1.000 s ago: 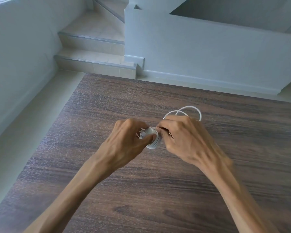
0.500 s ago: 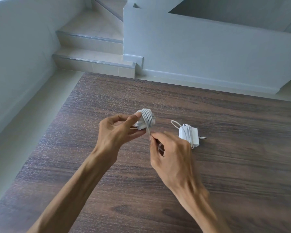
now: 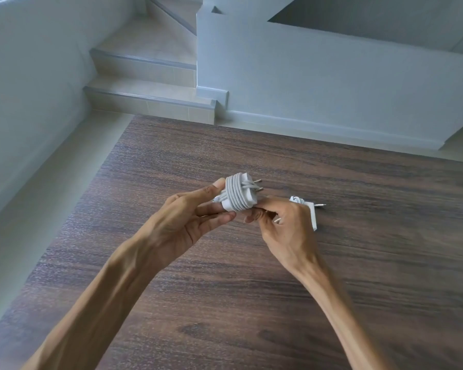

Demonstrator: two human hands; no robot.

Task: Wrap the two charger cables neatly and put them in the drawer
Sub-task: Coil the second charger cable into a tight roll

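Observation:
A white charger (image 3: pixel 239 193) with its cable wound tightly around the body is held above the table, its two metal prongs pointing right. My left hand (image 3: pixel 190 222) pinches it from the left with thumb and fingers. My right hand (image 3: pixel 286 225) touches its lower right side with the fingertips. A second wrapped white charger (image 3: pixel 309 209) lies on the wooden table (image 3: pixel 251 289) just behind my right hand, partly hidden by it, its connector tip sticking out to the right. No drawer is in view.
The dark wood table ends at its left and far edges. Beyond it are a tiled floor, two stair steps (image 3: pixel 150 94) at the back left, and a white half wall (image 3: pixel 332 84).
The wrapped charger has been turned so its prongs point right. My right hand has risen from pulling the cable end and now rests against the charger, covering part of the second charger.

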